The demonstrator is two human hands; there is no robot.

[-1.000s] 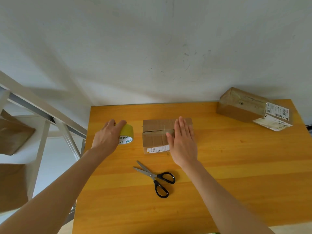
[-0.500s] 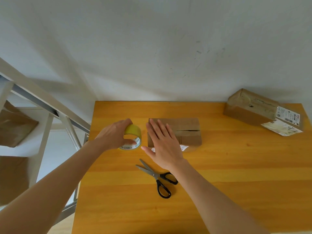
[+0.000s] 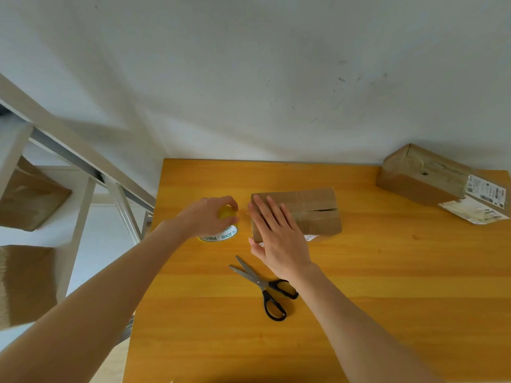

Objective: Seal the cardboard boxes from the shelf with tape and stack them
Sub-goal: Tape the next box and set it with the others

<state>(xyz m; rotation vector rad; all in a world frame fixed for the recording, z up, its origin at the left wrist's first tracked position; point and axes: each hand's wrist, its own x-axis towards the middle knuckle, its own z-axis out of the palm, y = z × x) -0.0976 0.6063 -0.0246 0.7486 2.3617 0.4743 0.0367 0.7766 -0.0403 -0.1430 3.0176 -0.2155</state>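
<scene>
A small cardboard box (image 3: 309,208) lies in the middle of the wooden table (image 3: 387,286), its top flaps closed along a slightly gaping seam. My right hand (image 3: 276,233) rests flat, fingers straight, on the box's left end. Just left of the box, my left hand (image 3: 206,217) grips a yellow tape roll (image 3: 225,230) with a white core printed "MADE IN CHINA". A thin strip of tape seems to run from the roll toward the box's left edge.
Black-handled scissors (image 3: 265,286) lie open on the table in front of the box. A second cardboard box (image 3: 423,175) with shipping labels sits at the far right by the wall. A white shelf (image 3: 83,189) holding more brown boxes (image 3: 30,200) stands left.
My right hand slid from the box's right part to its left end. My left hand lifted the tape roll and brought it close to the box's left edge.
</scene>
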